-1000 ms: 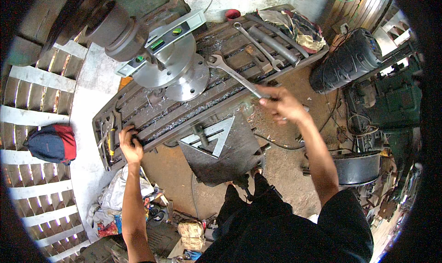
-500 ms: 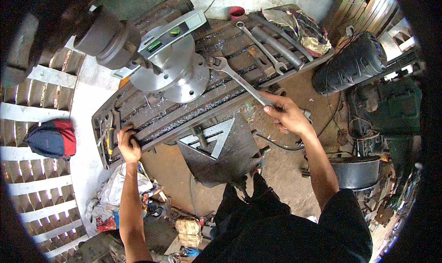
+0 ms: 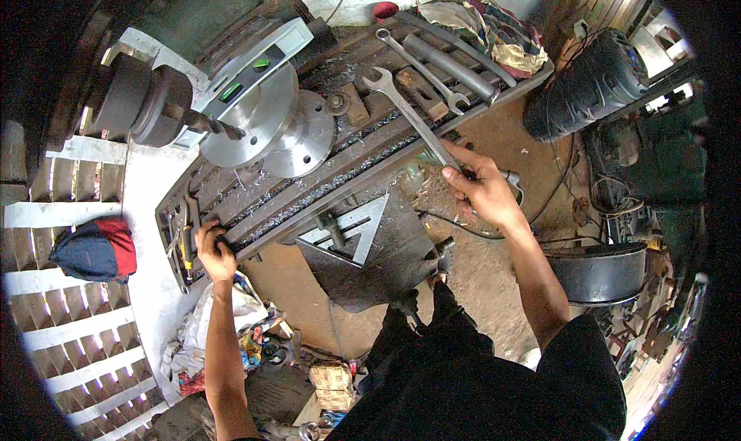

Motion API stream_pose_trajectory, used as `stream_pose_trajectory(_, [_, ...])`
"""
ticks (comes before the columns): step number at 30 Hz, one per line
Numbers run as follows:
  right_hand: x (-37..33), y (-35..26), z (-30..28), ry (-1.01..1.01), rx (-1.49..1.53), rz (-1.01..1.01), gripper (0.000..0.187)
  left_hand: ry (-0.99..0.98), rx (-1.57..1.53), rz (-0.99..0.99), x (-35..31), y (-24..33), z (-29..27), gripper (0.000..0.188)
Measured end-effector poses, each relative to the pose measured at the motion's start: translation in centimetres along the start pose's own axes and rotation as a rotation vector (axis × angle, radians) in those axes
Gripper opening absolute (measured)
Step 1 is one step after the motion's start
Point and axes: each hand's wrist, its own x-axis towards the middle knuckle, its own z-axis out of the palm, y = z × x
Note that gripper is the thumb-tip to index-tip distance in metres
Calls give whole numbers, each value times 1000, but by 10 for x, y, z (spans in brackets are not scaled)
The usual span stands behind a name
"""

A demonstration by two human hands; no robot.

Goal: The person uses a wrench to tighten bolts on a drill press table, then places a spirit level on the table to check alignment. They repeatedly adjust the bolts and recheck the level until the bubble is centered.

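Observation:
My right hand [image 3: 488, 189] grips the lower end of a long steel wrench [image 3: 417, 121]. Its open jaw is raised over the slotted metal machine table [image 3: 266, 233], to the right of a clamp bolt with a nut [image 3: 337, 103], and apart from it. At the table's near left corner, my left hand [image 3: 215, 253] curls its fingers over the edge. Shiny round steel flanges [image 3: 297, 144] with holes lie on the table. A spirit level [image 3: 255, 70] leans across them. The drill bit [image 3: 216, 126] of the drilling machine points toward the upper disc.
Another wrench [image 3: 421, 70], a round bar [image 3: 451, 68] and a steel block [image 3: 421, 94] lie on the table's right part. A triangular square [image 3: 351, 233] sits on a dark plate below. Yellow-handled pliers [image 3: 186, 244] lie beside my left hand. A black drum [image 3: 590, 275] stands right.
The wrench jaw has come off the clamp bolt's nut and now sits to its right, still in my right hand. My left hand stays at the table edge. The view has shifted slightly.

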Motion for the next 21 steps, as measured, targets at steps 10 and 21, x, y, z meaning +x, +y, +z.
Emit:
stream_pose_trajectory(10, [13, -7, -7, 49, -140, -97, 46, -6, -9, -11, -1, -2, 0, 22])
stream_pose_trajectory(21, [-1, -1, -16, 123, -72, -4, 46, -9, 12, -24, -1, -1, -1, 24])
